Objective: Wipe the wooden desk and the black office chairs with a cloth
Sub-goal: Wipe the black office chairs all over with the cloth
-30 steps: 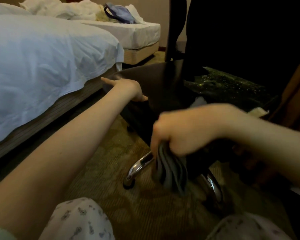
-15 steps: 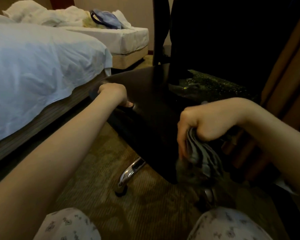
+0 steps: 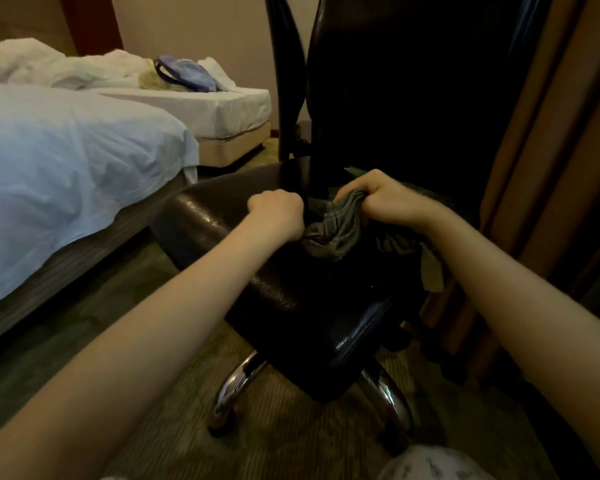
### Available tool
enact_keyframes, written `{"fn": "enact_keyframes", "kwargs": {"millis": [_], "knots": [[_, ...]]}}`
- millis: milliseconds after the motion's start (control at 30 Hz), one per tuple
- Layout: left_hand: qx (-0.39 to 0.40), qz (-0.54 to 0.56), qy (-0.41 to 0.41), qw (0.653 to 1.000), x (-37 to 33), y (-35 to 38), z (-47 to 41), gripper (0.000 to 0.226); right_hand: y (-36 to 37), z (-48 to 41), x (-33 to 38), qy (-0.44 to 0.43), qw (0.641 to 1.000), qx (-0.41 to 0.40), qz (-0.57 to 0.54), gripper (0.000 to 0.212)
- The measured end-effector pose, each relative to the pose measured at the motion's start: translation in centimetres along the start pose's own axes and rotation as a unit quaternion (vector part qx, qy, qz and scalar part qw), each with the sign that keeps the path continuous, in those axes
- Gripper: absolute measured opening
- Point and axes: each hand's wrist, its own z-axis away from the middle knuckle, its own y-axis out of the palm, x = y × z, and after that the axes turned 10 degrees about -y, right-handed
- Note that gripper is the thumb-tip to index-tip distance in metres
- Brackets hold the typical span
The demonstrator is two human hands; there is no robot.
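The patterned carpet bears the black office chair, a near bed left of the chair and a far bed behind-left of it.

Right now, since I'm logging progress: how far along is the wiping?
Done: nothing shows as finished. In hand: the right hand grips the grey cloth on the black chair's seat, left hand fisted beside it. Left: the chair back, the seat's speckled front, and the desk, which is out of view.
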Motion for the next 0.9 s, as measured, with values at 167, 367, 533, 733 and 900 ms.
{"fn": "enact_keyframes", "kwargs": {"millis": [167,367,533,733,900], "knots": [[0.035,0.005,-0.006,0.999,0.0,0.5,-0.9,0.029,1.4,0.2,-0.6,-0.033,0.993,0.058,0.098,0.038],[0.043,0.007,-0.011,0.999,-0.4,0.0,-1.8,0.032,1.0,1.2,-0.1,-0.06,0.986,0.11,0.111,0.039],[0.047,0.015,-0.036,0.998,-0.3,0.8,-2.3,0.041,-1.4,0.6,0.9,-0.044,0.966,0.255,-0.007,0.04],[0.05,0.009,-0.038,0.998,0.0,0.2,-3.2,0.028,-2.9,-1.3,-1.6,0.036,0.995,0.014,-0.091,0.045],[0.091,-0.036,-0.065,0.993,-0.2,0.2,-4.2,0.038,3.7,-3.6,-2.1,0.051,0.967,0.045,0.246,0.05]]}}
